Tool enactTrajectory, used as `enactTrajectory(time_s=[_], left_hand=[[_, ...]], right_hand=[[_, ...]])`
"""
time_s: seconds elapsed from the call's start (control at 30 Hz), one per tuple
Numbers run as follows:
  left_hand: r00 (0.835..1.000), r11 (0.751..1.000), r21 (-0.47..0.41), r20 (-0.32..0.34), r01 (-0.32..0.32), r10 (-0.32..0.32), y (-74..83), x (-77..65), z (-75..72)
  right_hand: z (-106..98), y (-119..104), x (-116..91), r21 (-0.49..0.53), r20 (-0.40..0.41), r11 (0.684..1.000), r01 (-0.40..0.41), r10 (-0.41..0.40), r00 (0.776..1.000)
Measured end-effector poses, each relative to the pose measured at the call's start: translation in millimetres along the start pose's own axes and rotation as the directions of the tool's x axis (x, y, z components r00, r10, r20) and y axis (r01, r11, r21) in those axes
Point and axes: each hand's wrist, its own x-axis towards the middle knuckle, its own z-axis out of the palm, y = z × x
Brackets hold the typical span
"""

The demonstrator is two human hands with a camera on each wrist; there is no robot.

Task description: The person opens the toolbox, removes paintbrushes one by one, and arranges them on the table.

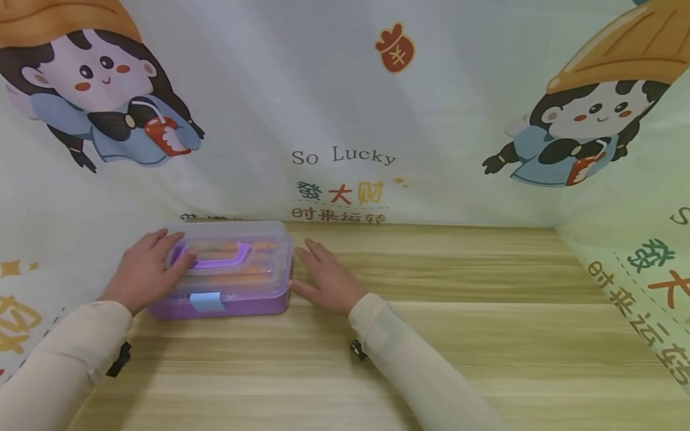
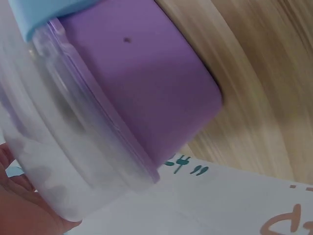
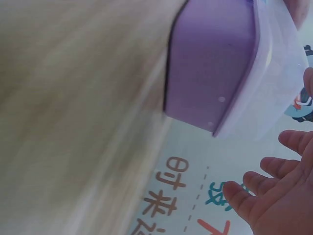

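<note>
A storage box with a purple base [image 1: 248, 307] and a clear lid [image 1: 269, 230] stands at the back left of the table. The lid is down, with a purple handle [image 1: 237, 257] on top and a light blue latch [image 1: 207, 301] at the front. Orange-brown items show blurrily through the lid. My left hand [image 1: 148, 269] rests on the left part of the lid, thumb near the handle. At the box's right end, my right hand [image 1: 329, 281] has its fingers spread; in the right wrist view its fingers [image 3: 281, 169] are apart from the box.
The wood-grain table [image 1: 431, 335] extends to the right and front of the box. A printed cloth [image 1: 447, 120] with cartoon figures and lettering hangs behind and along both sides, close behind the box.
</note>
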Motion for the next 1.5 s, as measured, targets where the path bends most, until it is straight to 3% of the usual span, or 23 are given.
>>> enactTrajectory(time_s=[0.33, 0.7, 0.9, 1.03, 1.17, 1.5], left_hand=[[0.999, 1.000, 0.009, -0.040, 0.024, -0.023, -3.8, 4.3, 2.0], [0.998, 0.998, 0.038, 0.040, 0.042, -0.044, -12.9, 9.3, 8.8], [0.998, 0.993, 0.100, -0.009, 0.062, -0.062, -13.9, 4.0, 13.2], [0.998, 0.991, 0.117, -0.025, 0.061, -0.058, -12.8, 3.0, 13.7], [0.998, 0.991, 0.121, -0.022, 0.060, -0.058, -14.1, 3.0, 11.5], [0.999, 0.990, 0.136, -0.026, 0.042, -0.039, -12.6, 3.1, 13.1]], right_hand=[[-4.8, -8.0, 19.9, 0.016, -0.048, 1.000, 0.001, 0.000, 0.999], [14.0, -23.1, 37.7, 0.113, -0.087, 0.994, -0.011, 0.021, 0.996], [29.5, -27.3, 44.5, 0.139, -0.035, 0.990, -0.027, 0.033, 0.999], [32.4, -30.3, 47.4, 0.163, -0.019, 0.983, -0.084, 0.089, 0.996], [35.6, -34.3, 51.3, 0.168, -0.029, 0.980, -0.109, 0.116, 0.993], [43.9, -28.3, 50.1, 0.151, -0.105, 0.987, -0.064, 0.081, 0.991]])
